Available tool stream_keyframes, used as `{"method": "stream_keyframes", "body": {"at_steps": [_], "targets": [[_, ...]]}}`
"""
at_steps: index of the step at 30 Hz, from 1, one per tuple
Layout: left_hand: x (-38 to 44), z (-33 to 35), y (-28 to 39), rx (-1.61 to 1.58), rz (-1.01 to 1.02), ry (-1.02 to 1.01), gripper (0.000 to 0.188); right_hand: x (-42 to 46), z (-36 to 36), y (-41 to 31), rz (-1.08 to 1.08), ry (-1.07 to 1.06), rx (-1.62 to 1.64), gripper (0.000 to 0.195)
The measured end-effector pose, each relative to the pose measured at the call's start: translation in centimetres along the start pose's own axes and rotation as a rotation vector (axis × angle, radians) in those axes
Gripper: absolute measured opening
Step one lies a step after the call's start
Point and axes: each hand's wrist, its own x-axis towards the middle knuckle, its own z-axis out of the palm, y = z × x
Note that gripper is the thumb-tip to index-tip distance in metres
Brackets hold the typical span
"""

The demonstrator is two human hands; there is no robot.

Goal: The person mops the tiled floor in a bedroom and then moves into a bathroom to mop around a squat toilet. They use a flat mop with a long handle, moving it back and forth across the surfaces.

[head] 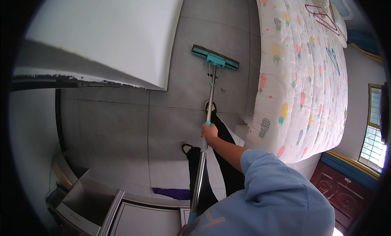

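Observation:
My right hand (210, 134) is closed around the steel pole of a sponge mop (202, 162), just below a teal collar. The mop's teal head (215, 59), with its dark sponge strip, lies flat on the grey tiled floor (171, 126) ahead of my feet. Near the teal upper end of the pole, at the bottom edge, only a sliver of my left hand (182, 230) shows; its fingers are hidden. A small bit of debris (223, 90) is on the tiles beside the pole.
To the right stands a bed with a pineapple-print quilt (284, 83), with hangers (323, 19) on it. A white panel with a chipped edge (116, 43) juts in from the left. A cabinet (146, 217) and a purple cloth (171, 193) are near my feet.

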Motion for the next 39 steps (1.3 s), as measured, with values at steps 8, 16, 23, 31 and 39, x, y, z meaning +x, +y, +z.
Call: {"method": "stream_keyframes", "body": {"at_steps": [8,16,23,31,39], "targets": [[-7.0,-5.1,-5.2,0.125,-0.094,0.187,0.027,-12.0,0.7,11.9,0.191,-0.085,0.201,0.02],[-10.7,-8.7,-4.8,0.25,-0.163,0.258,0.025,-20.5,2.8,14.2,0.616,-0.219,0.284,0.024],[-13.5,-10.0,-2.7,0.34,-0.227,0.241,0.023,-24.0,2.7,11.8,0.807,-0.411,0.399,0.02],[-15.8,-9.6,0.0,0.365,-0.227,0.204,0.021,-18.6,-0.3,5.9,0.66,-0.363,0.415,0.018],[-5.0,-7.9,12.0,0.416,-0.018,0.228,0.028,2.0,-7.0,-3.7,0.349,-0.117,0.556,0.011]]}}
